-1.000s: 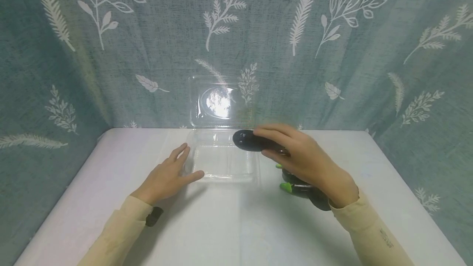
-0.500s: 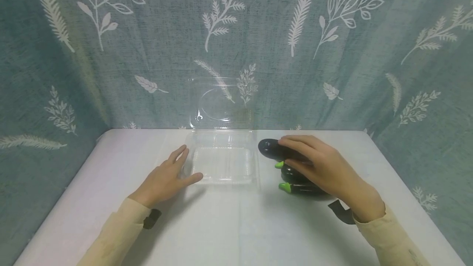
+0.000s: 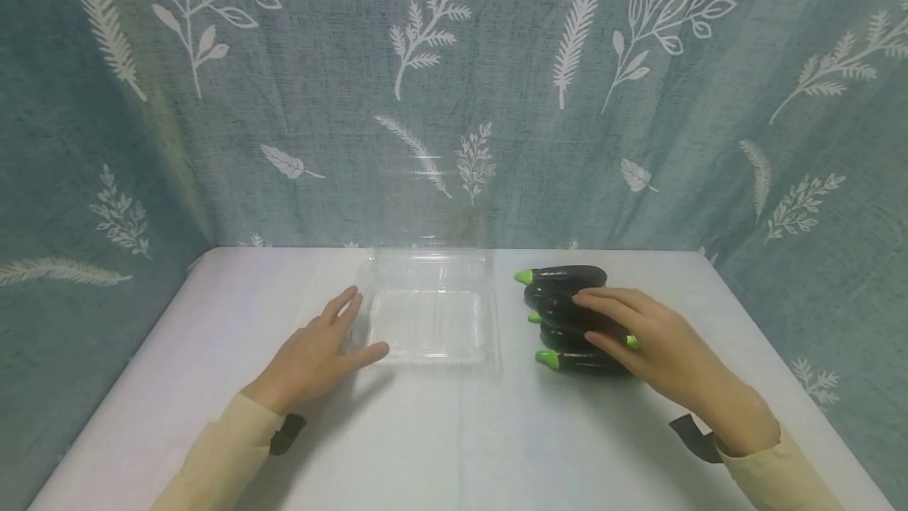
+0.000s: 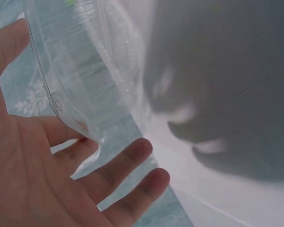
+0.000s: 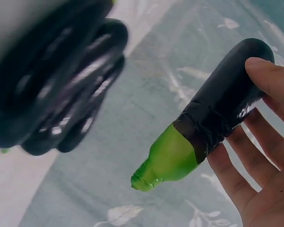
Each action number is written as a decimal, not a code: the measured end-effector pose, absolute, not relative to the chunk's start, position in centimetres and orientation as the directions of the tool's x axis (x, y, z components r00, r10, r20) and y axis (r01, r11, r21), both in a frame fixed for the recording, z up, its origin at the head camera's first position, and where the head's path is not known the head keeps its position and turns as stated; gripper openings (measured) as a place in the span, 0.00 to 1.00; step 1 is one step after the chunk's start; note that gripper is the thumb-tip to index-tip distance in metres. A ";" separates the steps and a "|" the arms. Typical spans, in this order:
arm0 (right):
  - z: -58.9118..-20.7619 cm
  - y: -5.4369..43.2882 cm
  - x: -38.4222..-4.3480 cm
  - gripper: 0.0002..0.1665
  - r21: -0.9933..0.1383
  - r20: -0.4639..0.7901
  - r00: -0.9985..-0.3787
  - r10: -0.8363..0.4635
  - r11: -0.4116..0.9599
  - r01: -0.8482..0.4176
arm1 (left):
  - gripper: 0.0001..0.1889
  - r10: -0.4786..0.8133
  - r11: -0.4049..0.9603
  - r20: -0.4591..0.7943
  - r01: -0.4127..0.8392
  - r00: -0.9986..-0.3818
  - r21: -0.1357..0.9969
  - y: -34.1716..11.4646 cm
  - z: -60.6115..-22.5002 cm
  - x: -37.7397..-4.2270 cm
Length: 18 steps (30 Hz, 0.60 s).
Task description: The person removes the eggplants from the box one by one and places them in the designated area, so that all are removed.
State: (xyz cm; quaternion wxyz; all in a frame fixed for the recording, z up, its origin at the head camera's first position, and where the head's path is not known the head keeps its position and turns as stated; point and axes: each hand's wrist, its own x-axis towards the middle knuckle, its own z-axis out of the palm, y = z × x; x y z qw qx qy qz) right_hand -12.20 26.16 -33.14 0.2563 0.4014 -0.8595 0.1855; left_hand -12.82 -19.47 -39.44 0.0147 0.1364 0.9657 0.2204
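Note:
My right hand (image 3: 660,349) pinches an eggplant (image 5: 225,90) between thumb and fingertips. Its green cap points toward my palm in the head view, and it hangs over other dark eggplants (image 3: 571,275) lying stacked in a row on the right. Beside the left wall of a clear plastic clamshell box (image 3: 494,322), my left hand (image 3: 308,357) lies with fingers spread. In the left wrist view some of those fingers (image 4: 68,130) touch the box's edge or sit behind it. The box's transparent lid (image 3: 434,211) stands raised at the back, and nothing lies in its base.
A white cloth-covered table (image 3: 440,440) bears everything. Behind it and at both sides hangs a green-grey curtain (image 3: 326,38) with white leaf prints. Dark bands (image 3: 695,438) show at both wrists.
My right hand has carried the eggplant from above the box's right side, rightward and nearer, over the row. The box has slid slightly nearer, and its lid looks fainter. My left hand stays nearly still.

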 end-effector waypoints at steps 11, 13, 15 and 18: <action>-36.0 27.9 -11.0 0.29 -0.126 0.513 -0.614 -0.599 0.656 -0.745 | 0.53 0.275 0.868 0.053 0.272 -0.960 0.416 -19.2 -39.3 -11.6; -36.4 28.0 -10.8 0.27 -0.107 0.519 -0.608 -0.600 0.660 -0.743 | 0.53 0.275 0.868 0.055 0.272 -0.960 0.415 -19.2 -39.3 -11.4; -36.9 28.1 -10.6 0.26 -0.093 0.531 -0.596 -0.602 0.657 -0.748 | 0.53 0.273 0.869 0.056 0.271 -0.961 0.414 -19.2 -39.2 -11.2; -37.5 28.2 -10.4 0.25 -0.075 0.535 -0.580 -0.614 0.650 -0.756 | 0.53 0.266 0.870 0.055 0.265 -0.962 0.416 -19.2 -39.2 -10.8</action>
